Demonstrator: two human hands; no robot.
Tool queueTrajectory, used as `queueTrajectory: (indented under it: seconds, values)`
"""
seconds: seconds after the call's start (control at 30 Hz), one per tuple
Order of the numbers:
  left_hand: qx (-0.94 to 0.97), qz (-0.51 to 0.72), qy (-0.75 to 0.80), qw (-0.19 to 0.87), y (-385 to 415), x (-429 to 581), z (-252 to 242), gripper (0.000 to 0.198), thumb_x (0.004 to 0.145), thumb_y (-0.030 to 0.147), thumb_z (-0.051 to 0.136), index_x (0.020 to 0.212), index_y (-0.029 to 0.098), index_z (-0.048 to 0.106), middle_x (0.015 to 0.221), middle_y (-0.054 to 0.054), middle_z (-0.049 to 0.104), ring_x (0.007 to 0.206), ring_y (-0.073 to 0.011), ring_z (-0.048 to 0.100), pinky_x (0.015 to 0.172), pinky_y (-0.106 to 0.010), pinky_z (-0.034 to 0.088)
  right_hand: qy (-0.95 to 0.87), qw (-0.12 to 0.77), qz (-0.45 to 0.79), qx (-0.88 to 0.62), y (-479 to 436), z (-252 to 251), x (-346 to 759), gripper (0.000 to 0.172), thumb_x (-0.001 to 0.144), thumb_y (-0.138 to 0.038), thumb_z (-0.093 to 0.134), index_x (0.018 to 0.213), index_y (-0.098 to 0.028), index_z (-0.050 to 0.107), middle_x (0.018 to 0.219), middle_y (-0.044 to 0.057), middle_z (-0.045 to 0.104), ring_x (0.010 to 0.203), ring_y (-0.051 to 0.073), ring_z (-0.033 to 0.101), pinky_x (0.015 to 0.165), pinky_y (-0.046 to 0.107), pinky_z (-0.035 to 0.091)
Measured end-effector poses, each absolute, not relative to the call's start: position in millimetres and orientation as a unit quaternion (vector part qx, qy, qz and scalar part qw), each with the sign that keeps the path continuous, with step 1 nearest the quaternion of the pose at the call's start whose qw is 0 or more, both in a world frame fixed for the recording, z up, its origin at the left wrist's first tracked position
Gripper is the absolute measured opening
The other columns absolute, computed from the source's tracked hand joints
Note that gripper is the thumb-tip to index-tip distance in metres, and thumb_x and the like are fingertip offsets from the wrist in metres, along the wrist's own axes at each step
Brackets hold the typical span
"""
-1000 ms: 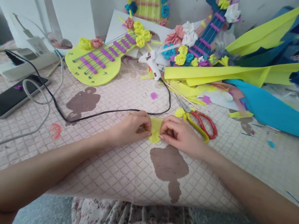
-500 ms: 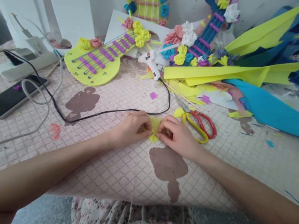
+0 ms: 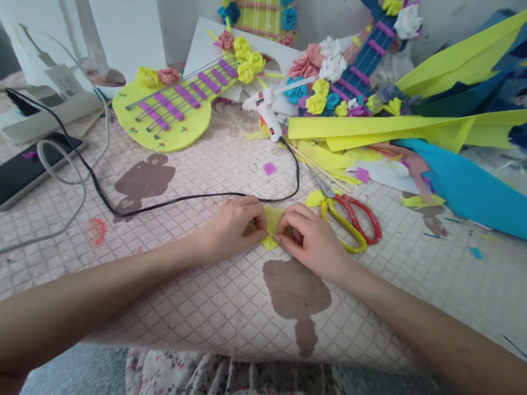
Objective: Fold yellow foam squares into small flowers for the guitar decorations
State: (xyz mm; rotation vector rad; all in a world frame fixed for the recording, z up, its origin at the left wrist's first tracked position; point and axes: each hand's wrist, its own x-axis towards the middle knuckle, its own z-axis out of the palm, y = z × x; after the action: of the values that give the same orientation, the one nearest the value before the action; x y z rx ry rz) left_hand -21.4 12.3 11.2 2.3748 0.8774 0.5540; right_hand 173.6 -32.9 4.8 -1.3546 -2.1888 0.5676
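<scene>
A small piece of yellow crepe paper (image 3: 271, 217) is between my two hands, low over the quilted cloth. My left hand (image 3: 235, 228) pinches its left side, fingers curled. On the other side, my right hand (image 3: 311, 238) pinches the paper between thumb and forefinger; the fingertips partly cover it. Right beside my right hand lie scissors (image 3: 355, 222) with one yellow and one red handle. Beyond the hands, a white glue gun (image 3: 269, 115) rests with its black cord (image 3: 183, 199) trailing across the cloth.
A yellow paper guitar (image 3: 169, 115) and a blue one (image 3: 363, 66) with paper flowers lie at the back. Yellow crepe strips (image 3: 382, 123) and a blue strip (image 3: 490, 193) spread on the right. A phone (image 3: 12, 177) and a power strip (image 3: 48, 117) are on the left.
Both hands stay in nearly the same place on the yellow paper, with only a slight shift of the fingertips. Nothing else has visibly moved.
</scene>
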Motion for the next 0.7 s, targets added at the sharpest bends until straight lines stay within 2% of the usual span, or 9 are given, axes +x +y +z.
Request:
queueTrajectory:
  seconds: [0.57, 0.7]
  values:
    - [0.88, 0.206, 0.339, 0.261, 11.1, -21.1, 8.4, 0.004, 0.075, 0.01, 0.057, 0.074, 0.014, 0.059, 0.081, -0.003, 0.058, 0.073, -0.0129, 0.053, 0.076, -0.029, 0.041, -0.805, 0.243, 0.196, -0.504, -34.1, 4.4, 171.3, 0.009, 0.083, -0.013, 0.056, 0.079, -0.02, 0.052, 0.086, 0.002, 0.052, 0.067, 0.013, 0.052, 0.062, 0.028, 0.041]
    - [0.878, 0.206, 0.346, 0.259, 10.6, -21.2, 7.1, 0.003, 0.076, 0.01, 0.057, 0.077, 0.013, 0.058, 0.082, -0.003, 0.058, 0.074, -0.0134, 0.053, 0.075, -0.029, 0.041, -0.8, 0.251, 0.19, -0.511, -34.6, 3.1, 171.6, 0.011, 0.081, -0.012, 0.057, 0.085, -0.02, 0.051, 0.089, 0.003, 0.052, 0.068, 0.014, 0.052, 0.061, 0.028, 0.041]
